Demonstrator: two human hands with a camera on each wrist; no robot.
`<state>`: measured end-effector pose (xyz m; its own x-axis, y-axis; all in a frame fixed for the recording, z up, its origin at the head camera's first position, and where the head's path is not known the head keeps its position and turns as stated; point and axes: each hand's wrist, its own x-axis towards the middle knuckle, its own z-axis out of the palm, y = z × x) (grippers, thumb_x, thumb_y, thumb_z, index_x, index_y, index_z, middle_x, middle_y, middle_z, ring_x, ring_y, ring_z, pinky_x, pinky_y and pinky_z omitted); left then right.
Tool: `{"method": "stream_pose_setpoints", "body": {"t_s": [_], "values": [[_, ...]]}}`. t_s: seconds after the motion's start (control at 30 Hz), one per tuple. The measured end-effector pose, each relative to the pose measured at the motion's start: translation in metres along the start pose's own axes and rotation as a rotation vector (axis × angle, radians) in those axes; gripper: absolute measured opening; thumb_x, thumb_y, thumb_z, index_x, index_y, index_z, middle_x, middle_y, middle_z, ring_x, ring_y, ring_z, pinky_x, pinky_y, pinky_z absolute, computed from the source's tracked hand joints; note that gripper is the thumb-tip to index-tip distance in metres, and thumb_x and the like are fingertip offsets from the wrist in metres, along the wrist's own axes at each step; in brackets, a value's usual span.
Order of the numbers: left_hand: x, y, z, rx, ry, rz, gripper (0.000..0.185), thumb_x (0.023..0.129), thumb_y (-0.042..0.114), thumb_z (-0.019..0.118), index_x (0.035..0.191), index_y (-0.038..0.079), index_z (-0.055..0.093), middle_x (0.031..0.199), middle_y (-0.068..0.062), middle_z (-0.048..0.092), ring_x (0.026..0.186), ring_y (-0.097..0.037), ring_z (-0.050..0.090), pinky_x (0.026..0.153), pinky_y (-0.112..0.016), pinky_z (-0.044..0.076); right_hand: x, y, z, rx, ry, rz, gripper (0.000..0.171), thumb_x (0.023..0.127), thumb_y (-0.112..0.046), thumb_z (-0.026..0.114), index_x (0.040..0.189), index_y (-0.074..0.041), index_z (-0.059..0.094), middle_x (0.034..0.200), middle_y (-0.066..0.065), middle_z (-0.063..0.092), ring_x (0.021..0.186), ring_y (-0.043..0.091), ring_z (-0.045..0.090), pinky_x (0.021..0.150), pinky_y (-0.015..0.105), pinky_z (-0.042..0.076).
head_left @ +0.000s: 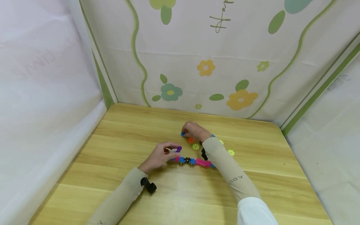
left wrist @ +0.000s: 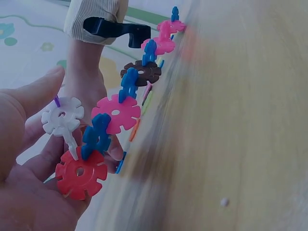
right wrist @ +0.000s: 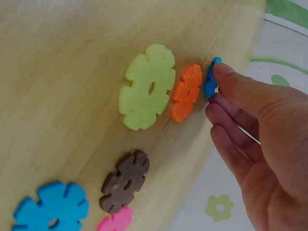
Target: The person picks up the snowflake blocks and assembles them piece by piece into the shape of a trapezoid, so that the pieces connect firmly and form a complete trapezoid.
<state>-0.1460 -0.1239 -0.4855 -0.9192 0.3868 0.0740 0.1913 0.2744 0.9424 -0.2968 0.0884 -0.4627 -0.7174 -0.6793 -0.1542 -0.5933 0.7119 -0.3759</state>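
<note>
my left hand pinches a purple disc between thumb and fingertips, at the left end of the chain. beside my palm the purple disc meets a white disc, then another white one seen edge-on and a red disc. from there blue, pink, blue, brown, blue and more pink run rightward along the table to beneath my right sleeve.

my right hand is beyond the chain, thumb and fingers curled and pinching a loose blue disc; whether it is lifted i cannot tell. next to it lie an orange disc, then a light green disc, with a brown disc nearer my wrist. two yellow discs lie right of my forearm.
</note>
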Motion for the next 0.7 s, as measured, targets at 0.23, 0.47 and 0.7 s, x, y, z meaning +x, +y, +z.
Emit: {"method": "stream_pose_setpoints", "body": {"t_s": [0.23, 0.47, 0.7], "values": [[0.001, -0.002, 0.003, -0.018, -0.012, 0.017, 0.033, 0.100, 0.029, 0.075, 0.129, 0.012, 0.074, 0.126, -0.007, 0.075, 0.102, -0.019, 0.065, 0.087, -0.030, 0.054, -0.008, 0.001, 0.003, 0.106, 0.005, 0.081, 0.009, 0.096, -0.012, 0.078, 0.104, -0.009, 0.077, 0.104, 0.003, 0.075, 0.098, 0.018, 0.071, 0.090, 0.034, 0.061], [0.000, -0.002, 0.003, -0.012, 0.007, -0.012, 0.033, 0.099, 0.029, 0.077, 0.129, 0.016, 0.074, 0.126, -0.003, 0.075, 0.102, -0.021, 0.066, 0.088, -0.031, 0.054, -0.025, 0.006, -0.006, 0.224, 0.090, 0.093, 0.003, 0.102, -0.011, 0.072, 0.104, -0.011, 0.074, 0.099, 0.002, 0.074, 0.088, 0.014, 0.068, 0.085, 0.033, 0.060], [0.000, 0.002, 0.003, -0.016, 0.028, -0.005, 0.032, 0.098, 0.031, 0.078, 0.126, 0.017, 0.075, 0.124, -0.003, 0.075, 0.103, -0.026, 0.065, 0.087, -0.030, 0.053, -0.054, 0.001, -0.018, 0.321, 0.190, -0.029, 0.005, 0.102, -0.015, 0.072, 0.105, -0.013, 0.076, 0.095, 0.001, 0.076, 0.087, 0.026, 0.073, 0.078, 0.030, 0.059]]}}
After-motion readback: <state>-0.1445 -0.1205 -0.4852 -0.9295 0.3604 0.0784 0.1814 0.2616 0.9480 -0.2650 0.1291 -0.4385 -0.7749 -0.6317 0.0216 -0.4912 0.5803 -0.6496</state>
